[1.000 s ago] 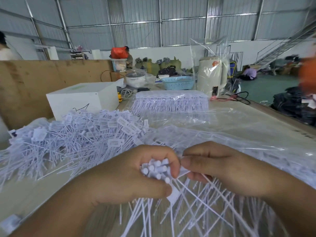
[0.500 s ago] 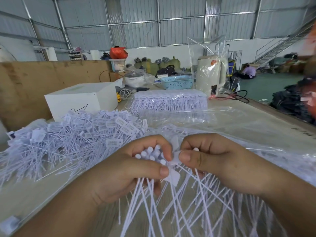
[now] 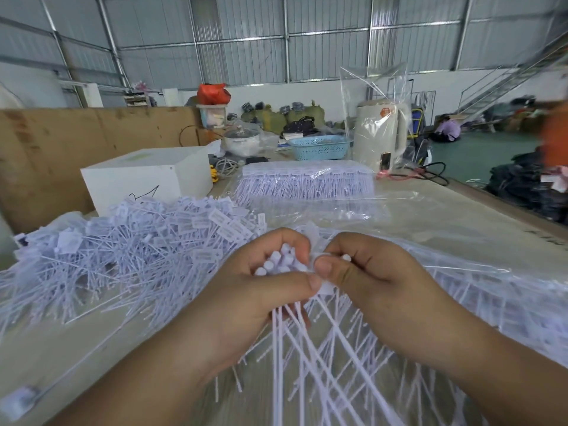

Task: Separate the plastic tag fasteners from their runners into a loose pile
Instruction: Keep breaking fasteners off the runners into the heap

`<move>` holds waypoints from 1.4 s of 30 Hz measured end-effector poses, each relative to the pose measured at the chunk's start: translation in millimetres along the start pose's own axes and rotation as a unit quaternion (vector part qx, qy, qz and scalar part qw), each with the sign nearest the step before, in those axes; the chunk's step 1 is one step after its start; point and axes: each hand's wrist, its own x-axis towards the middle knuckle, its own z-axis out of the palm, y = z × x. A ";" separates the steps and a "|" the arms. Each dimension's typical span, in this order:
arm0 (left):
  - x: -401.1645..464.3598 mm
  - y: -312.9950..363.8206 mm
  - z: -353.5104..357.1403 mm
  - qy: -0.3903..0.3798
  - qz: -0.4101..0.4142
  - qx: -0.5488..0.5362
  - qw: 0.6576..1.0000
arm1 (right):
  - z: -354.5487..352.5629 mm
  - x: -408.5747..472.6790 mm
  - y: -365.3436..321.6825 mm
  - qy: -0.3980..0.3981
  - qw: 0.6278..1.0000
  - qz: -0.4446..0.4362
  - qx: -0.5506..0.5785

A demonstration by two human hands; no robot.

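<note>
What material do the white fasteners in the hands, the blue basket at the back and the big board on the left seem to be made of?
Fasteners: apparently matt white moulded plastic; thin stems, rounded heads.
Blue basket: probably rigid plastic; uniform colour, perforated lattice wall.
Board: looks like bare plywood or fibreboard; dull brown, stained surface; which one is unclear.

Both forearms come in bare from the bottom edge, no sleeves showing anywhere along them; the left hand (image 3: 246, 290) and the right hand (image 3: 378, 287) wear no gloves, rings, watch or bands; the fingers (image 3: 330, 265) end in short, plain, unpainted nails; the thumbs are broad.
</note>
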 end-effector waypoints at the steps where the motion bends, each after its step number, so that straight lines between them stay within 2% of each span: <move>1: 0.5 -1.7 2.8 0.018 0.005 0.008 1.000 | 1.7 -0.5 0.7 0.014 1.000 0.000 -0.003; 5: -1.0 -7.7 15.4 0.071 0.024 0.021 0.997 | 10.7 0.3 2.7 0.093 0.995 -0.025 -0.026; 8: -1.6 -13.0 22.6 0.095 0.015 0.040 0.995 | 2.0 5.3 1.7 0.150 0.989 -0.012 0.003; 11: -1.2 -8.6 16.4 0.040 0.013 0.015 0.999 | -12.6 6.9 -1.5 0.104 0.994 -0.007 0.028; 16: 3.0 -6.5 -3.8 -0.018 0.008 0.062 0.998 | 0.1 -2.0 -2.7 -0.030 0.998 -0.050 0.012; 20: 3.6 -13.1 1.9 -0.032 0.016 0.093 0.995 | 8.5 -4.5 -1.6 -0.031 0.999 -0.029 0.013; 27: 4.4 -18.4 17.2 0.091 0.040 0.098 0.990 | 17.8 -9.9 -1.3 0.022 0.999 -0.035 0.004; 35: 4.0 -11.5 11.3 0.149 0.083 0.106 0.980 | 23.7 -11.6 -1.6 0.015 0.996 0.004 0.088; 38: 6.5 -6.8 0.1 0.192 0.092 0.104 0.971 | 19.8 -9.1 0.3 0.026 0.989 0.015 0.145; 40: 7.5 -3.5 -5.6 0.223 0.115 0.085 0.964 | 17.7 -7.6 -0.5 -0.012 0.989 0.034 0.145; 42: 7.8 -1.5 -6.3 0.243 0.138 0.060 0.958 | 20.1 -8.0 -2.1 -0.121 0.983 0.035 0.135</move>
